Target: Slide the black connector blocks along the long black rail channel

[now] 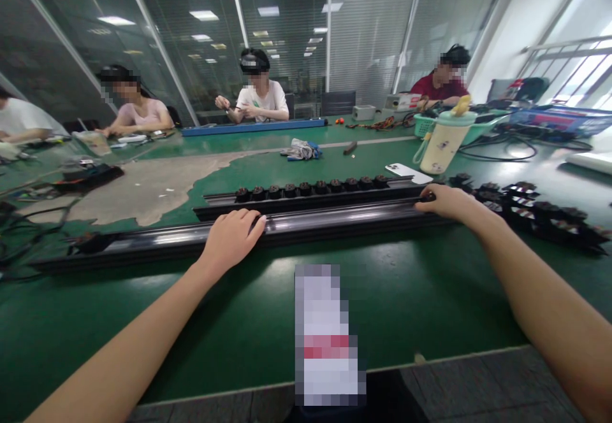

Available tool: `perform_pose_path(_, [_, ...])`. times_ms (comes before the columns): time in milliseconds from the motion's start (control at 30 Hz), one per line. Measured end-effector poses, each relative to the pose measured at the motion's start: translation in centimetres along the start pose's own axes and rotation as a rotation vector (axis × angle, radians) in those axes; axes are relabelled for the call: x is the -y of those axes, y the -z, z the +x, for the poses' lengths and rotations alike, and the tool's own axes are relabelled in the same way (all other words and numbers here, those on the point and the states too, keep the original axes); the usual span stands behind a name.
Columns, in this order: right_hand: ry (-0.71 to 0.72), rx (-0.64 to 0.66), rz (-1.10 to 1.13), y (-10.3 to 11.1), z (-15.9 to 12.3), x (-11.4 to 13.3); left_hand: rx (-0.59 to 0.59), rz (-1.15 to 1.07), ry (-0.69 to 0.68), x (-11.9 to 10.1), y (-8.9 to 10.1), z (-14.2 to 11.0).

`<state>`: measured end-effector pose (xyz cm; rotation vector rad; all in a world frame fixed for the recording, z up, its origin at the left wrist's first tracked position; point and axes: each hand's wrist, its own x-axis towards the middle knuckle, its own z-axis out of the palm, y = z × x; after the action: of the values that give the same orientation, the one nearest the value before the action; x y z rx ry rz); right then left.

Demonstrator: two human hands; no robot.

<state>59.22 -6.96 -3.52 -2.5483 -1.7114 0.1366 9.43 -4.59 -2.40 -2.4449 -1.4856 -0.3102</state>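
Note:
A long black rail (310, 220) with a shiny inner channel lies across the green table in front of me. My left hand (234, 235) rests over its middle, fingers bent and closed on the rail; something dark shows between thumb and forefinger, too small to name. Near the rail's right end, my right hand (447, 203) pinches a small black round part (427, 197), mostly covered by the fingers. Just behind lies a second black rail (224, 205), with a row of several black round parts (305, 188) seated along it.
More black parts (540, 209) lie heaped at right. A white phone (408, 172) and a cream tumbler (444, 143) stand beyond my right hand. Gloves (302, 150) lie mid-table, cables (19, 238) at left. Several people sit across the table, one behind a blue rail (253, 127).

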Motion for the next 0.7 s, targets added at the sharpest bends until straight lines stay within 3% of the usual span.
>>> perform_pose_path(100, [-0.082,0.016,-0.011,0.4,-0.5,0.6,0.002,-0.004,0.001,0.1,0.0,0.1])
perform_pose_path(700, [-0.14,0.028,0.024,0.2,0.0,-0.3,-0.001,0.019,-0.002,0.3,-0.1,0.2])
